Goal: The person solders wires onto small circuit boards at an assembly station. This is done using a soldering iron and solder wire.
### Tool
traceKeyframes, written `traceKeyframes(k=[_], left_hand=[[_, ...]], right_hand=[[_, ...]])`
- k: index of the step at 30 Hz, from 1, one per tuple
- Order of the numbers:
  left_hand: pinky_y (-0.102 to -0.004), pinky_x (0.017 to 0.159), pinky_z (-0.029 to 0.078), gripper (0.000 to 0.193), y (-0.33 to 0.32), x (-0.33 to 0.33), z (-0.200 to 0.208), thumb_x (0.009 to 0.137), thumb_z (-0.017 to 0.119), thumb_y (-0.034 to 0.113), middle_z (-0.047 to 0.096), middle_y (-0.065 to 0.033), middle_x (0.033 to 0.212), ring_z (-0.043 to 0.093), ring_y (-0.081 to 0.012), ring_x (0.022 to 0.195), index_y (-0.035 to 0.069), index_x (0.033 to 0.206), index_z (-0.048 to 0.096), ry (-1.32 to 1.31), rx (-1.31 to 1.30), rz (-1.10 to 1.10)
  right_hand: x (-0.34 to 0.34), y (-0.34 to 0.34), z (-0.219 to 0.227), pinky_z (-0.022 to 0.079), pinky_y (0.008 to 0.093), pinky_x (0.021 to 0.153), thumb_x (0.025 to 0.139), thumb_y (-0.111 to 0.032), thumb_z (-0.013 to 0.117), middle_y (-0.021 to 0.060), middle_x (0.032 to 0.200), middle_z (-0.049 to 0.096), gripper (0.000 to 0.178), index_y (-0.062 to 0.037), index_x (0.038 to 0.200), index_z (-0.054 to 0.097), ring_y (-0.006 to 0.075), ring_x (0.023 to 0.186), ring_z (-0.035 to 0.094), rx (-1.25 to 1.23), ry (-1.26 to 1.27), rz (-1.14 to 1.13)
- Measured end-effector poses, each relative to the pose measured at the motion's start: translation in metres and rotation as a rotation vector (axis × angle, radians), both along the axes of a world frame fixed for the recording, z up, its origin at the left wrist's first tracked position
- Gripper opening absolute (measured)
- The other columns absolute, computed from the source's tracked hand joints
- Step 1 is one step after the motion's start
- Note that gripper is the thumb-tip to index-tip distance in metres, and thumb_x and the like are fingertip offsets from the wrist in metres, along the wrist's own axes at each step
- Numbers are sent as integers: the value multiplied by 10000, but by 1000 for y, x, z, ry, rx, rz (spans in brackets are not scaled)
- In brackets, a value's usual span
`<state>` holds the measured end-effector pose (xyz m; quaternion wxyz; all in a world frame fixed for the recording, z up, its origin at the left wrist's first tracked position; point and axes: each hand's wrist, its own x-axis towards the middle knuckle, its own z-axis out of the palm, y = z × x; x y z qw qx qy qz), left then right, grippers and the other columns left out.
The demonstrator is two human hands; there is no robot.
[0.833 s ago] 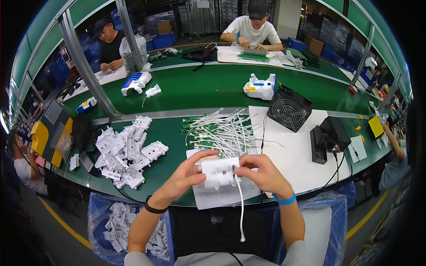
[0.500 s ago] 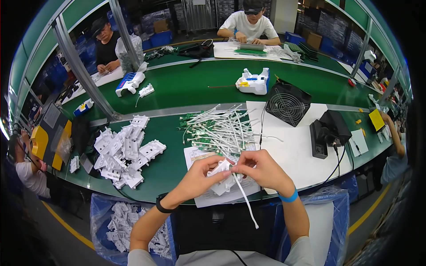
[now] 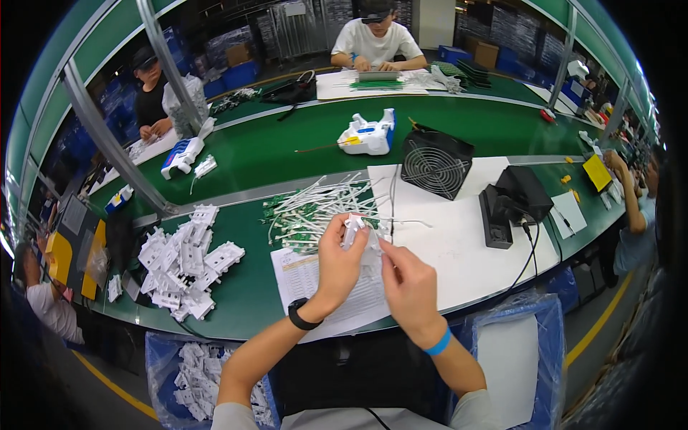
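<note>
My left hand (image 3: 340, 259) is closed around a white plastic housing (image 3: 355, 223), lifted above the printed sheet. Close beside it on the right is my right hand (image 3: 413, 290), thumb and forefinger pressed together at the housing's edge; what they pinch is blurred and too small to make out. Just beyond both hands lies a heap of green circuit boards with white cables (image 3: 308, 215). To the left, more white plastic housings (image 3: 183, 261) are piled on the green table.
A printed sheet (image 3: 294, 276) lies under my hands. On white board (image 3: 459, 265) stand a black fan (image 3: 436, 168) and a black power unit (image 3: 502, 215). Blue lined bins (image 3: 161, 390) flank me. White-and-blue device shells (image 3: 369, 136) rest on the green belt. Other people sit across and aside.
My hands have turned and lifted the housing away from the sheet. The white cable that hung from my right fingers no longer shows there. The whole view has shifted slightly.
</note>
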<state>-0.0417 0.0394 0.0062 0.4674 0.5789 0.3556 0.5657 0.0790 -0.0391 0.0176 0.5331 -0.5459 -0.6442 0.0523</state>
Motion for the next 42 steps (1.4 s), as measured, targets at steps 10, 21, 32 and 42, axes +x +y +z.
traceKeyframes(k=[10, 21, 32, 42], left_hand=[[-250, 751, 519, 249, 16, 64, -17, 906, 705, 27, 726, -85, 965, 666, -111, 865, -35, 1139, 641, 117, -108, -287], [-350, 781, 529, 487, 17, 117, -40, 850, 775, 163, 735, -224, 983, 714, -277, 878, 32, 1267, 559, 560, -79, -516], [-402, 1020, 445, 512, 18, 111, -41, 849, 749, 225, 598, -200, 1215, 535, -351, 1194, 23, 1300, 615, 737, 308, -256], [-437, 991, 462, 449, 8, 80, -34, 833, 668, 90, 546, -175, 1288, 535, -364, 1175, 76, 1278, 612, 941, 622, -416]], right_hand=[[103, -27, -28, 541, 284, 681, 999, -96, 591, 66, 820, 638, 123, 6, 1059, 624, 144, 733, 651, -44, 440, -171], [254, 35, -48, 467, 272, 602, 958, -138, 687, 68, 788, 677, 198, -14, 1112, 668, 124, 684, 608, 37, 194, -635], [211, -2, -35, 364, 159, 586, 1059, -119, 506, -25, 820, 480, 50, -70, 1057, 496, 19, 691, 432, 548, 472, -623], [180, 22, -69, 420, 228, 691, 994, -70, 622, 29, 955, 509, 147, -36, 1059, 495, 89, 795, 508, 275, 448, -345]])
